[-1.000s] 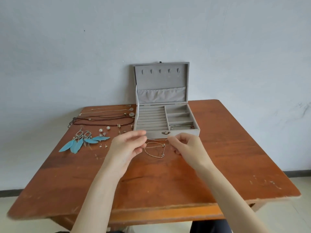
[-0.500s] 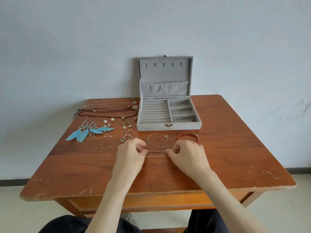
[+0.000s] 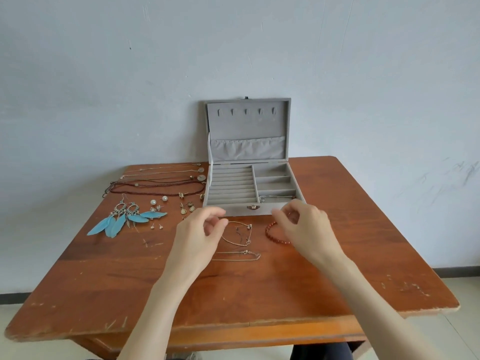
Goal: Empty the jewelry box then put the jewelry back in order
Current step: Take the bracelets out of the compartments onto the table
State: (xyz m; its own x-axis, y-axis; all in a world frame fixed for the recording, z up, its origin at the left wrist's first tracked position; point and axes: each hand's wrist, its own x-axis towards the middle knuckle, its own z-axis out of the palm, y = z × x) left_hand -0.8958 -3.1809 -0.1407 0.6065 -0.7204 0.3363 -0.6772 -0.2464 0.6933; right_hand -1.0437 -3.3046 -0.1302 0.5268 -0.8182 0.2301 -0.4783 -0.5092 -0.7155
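Both hands motion-blurred in front of the jewelry box (image 3: 249, 178). Left hand (image 3: 200, 237): fingertips smeared, can't tell if they pinch anything. Right hand (image 3: 306, 229): same, fingers blurred, grip unreadable. It covers the right half of the red bead bracelet (image 3: 271, 233) and the box's front right corner. Left hand hides the left ends of the two thin chains (image 3: 239, 255) lying in front of the box. Something thin in the box's front right compartment (image 3: 276, 198), too small to identify. Small studs (image 3: 155, 226) left of the box: detail not resolvable. Both forearms cut off by the bottom edge; table (image 3: 363, 255) legs mostly out of frame.
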